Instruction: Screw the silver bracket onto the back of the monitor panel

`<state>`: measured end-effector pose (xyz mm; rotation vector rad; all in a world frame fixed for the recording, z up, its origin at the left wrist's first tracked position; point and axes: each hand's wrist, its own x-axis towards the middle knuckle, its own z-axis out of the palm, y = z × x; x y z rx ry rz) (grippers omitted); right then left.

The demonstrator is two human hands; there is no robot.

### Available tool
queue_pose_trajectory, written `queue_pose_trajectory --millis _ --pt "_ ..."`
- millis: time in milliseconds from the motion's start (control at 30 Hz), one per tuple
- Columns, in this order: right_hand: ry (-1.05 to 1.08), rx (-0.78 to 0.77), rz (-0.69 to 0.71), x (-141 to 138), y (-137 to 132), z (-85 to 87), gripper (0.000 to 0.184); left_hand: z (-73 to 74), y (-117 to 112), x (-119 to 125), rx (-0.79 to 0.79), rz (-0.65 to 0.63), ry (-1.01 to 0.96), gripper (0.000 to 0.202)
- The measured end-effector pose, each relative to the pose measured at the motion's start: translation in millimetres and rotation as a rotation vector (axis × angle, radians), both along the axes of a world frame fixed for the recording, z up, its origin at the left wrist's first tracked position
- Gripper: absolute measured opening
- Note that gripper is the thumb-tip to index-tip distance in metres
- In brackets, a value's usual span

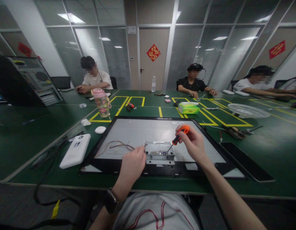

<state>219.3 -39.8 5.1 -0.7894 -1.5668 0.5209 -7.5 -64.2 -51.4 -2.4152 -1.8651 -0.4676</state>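
Observation:
A flat display panel (119, 127) with a black frame lies on the table in front of me, its grey metal back facing up. Near its front edge sits a metal bracket (159, 162) carrying a narrow strip of connectors. My left hand (134, 162) is closed at the bracket's left edge, fingertips gripping it. In my right hand (193, 143) is a screwdriver (177, 138) with an orange and black handle, tilted so that its shaft runs down to the connector strip. Thin wires (116, 143) trail across the panel left of the bracket.
Left of the panel are a white power bank (76, 151), a white case (100, 130) and a pink-lidded bottle (101, 103). A phone (246, 161) lies to the right. Beyond are a tissue pack (188, 108) and a white fan grille (248, 110). Several people sit opposite.

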Motion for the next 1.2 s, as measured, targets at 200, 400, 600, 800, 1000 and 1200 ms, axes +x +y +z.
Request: queue_pose_trajectory --millis 200,400,600,800,1000,1200 --pt "0.152 -0.064 0.036 -28.6 2.9 -16.0 0.021 -2.0 -0.2 -0.8 0.004 0.005 0.006 0.021" --pt "0.06 -0.068 0.037 -39.4 4.4 -29.0 0.016 -1.6 -0.4 -0.5 0.01 -0.009 -0.006 0.022" --pt "0.071 -0.087 0.033 -36.8 4.3 -30.9 0.015 -3.1 0.8 -0.4 0.029 -0.01 -0.004 0.021" --pt "0.102 -0.085 -0.01 -35.3 5.5 -33.5 0.016 -2.4 0.8 -1.0 0.022 -0.002 0.002 0.02" --pt "0.099 -0.089 0.006 -36.5 4.3 -30.8 0.015 -1.5 -1.0 -0.7 0.01 0.003 -0.002 0.02" --pt "0.071 -0.081 0.019 -38.3 3.7 -32.3 0.014 -2.2 -0.1 -0.8 0.025 -0.001 -0.008 0.02"
